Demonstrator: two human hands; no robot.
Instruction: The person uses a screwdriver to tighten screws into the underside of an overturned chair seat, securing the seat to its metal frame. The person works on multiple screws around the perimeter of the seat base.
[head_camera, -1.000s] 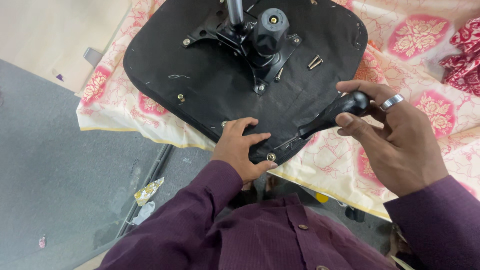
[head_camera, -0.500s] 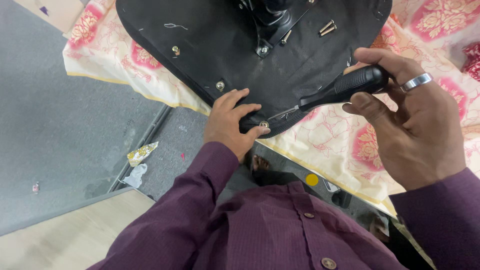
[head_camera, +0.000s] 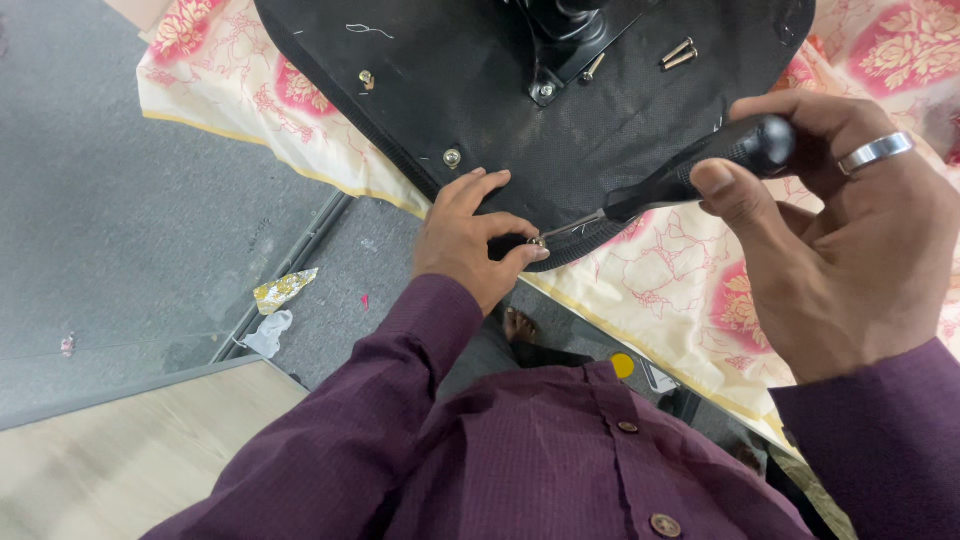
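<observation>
Grey carpet (head_camera: 120, 200) and a strip of pale wood flooring (head_camera: 130, 450) frame a bench draped in a cream cloth with red flowers (head_camera: 690, 300), on which a black chair seat base (head_camera: 480, 90) lies underside up. At the base's near edge, toward 6 o'clock, the person's left hand (head_camera: 465, 240) pinches a small screw (head_camera: 537, 242) between thumb and forefinger, closed around it. The right hand (head_camera: 840, 220), wearing a silver ring (head_camera: 875, 152), grips the black handle of a screwdriver (head_camera: 690, 175), its shaft angling down toward 8 o'clock to meet the screw head. Two loose screws (head_camera: 678, 53) lie on the base at 12 o'clock, beside the black metal mechanism (head_camera: 575, 40); two fitted fasteners (head_camera: 452, 157) sit along the left rim.

The tip looks close to the fingertips; a slip off the screw head could jab them or gouge the fabric. Held at a slant, the screw may go in crooked. The loose pair could roll off toward the floor, where scraps of wrapper (head_camera: 283, 290) already lie at 9 o'clock.
</observation>
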